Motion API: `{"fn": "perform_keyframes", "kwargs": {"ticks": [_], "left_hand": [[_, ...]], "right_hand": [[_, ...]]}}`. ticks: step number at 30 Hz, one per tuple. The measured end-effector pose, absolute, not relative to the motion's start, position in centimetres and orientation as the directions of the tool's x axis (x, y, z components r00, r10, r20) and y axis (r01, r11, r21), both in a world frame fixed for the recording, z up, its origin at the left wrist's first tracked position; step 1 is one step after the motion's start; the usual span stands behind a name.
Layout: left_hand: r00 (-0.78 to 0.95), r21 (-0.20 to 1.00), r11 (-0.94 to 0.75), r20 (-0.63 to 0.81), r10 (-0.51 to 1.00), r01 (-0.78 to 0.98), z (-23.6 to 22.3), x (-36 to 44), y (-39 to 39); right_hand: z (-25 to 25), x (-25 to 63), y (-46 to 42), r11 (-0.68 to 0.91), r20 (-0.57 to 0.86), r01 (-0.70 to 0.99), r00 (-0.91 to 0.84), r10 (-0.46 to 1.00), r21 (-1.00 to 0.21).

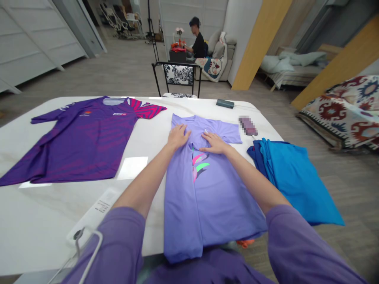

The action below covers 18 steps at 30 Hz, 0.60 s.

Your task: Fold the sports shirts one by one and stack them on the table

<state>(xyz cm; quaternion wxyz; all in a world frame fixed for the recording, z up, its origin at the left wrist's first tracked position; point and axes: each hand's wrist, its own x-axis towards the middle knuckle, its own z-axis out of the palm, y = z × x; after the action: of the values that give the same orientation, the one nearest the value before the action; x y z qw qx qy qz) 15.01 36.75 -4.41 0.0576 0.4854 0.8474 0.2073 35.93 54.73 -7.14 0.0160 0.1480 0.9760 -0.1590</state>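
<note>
A lavender T-shirt [227,197] lies in front of me, its left side folded inward in a long strip and its lower hem hanging over the table's near edge. A pink and green print shows beside the fold. My left hand [178,136] rests on the folded strip near the collar, fingers stretched out. Flat on the upper chest lies my right hand [214,143], its fingers spread. Neither hand grips anything visible. The right sleeve of the shirt stretches out to the right past my right hand.
A dark purple T-shirt [85,146] is spread at the left of the white table [154,138]. Blue folded clothes [296,173] lie at the right edge, near a phone [248,125] and a dark box [225,103]. A white power strip [93,213] is near left. Beyond stands a chair [179,75]; a person [199,43] sits farther back.
</note>
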Motion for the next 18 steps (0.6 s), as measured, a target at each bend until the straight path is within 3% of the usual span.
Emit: {"fn": "perform_keyframes", "kwargs": {"ticks": [5,9,13,18], "left_hand": [[-0.602,0.327,0.571,-0.010,0.799,0.753,-6.2,9.0,39.3],[-0.626,0.262,0.608,-0.016,0.779,0.750,-7.4,6.9,40.3],[-0.597,0.191,0.578,0.060,0.800,0.793,-7.7,5.4,42.5],[-0.571,0.244,0.547,0.034,0.821,0.801,-7.5,3.8,44.1]], "right_hand": [[-7.3,36.3,55.0,0.876,-0.152,0.383,-0.923,0.353,-0.292],[-7.4,36.2,54.9,0.875,-0.137,0.371,-0.929,0.345,-0.311],[-5.6,37.5,52.6,0.888,-0.038,0.355,-0.932,0.360,-0.293],[-0.7,47.6,46.7,0.885,0.077,0.293,-0.936,0.342,-0.362]]}}
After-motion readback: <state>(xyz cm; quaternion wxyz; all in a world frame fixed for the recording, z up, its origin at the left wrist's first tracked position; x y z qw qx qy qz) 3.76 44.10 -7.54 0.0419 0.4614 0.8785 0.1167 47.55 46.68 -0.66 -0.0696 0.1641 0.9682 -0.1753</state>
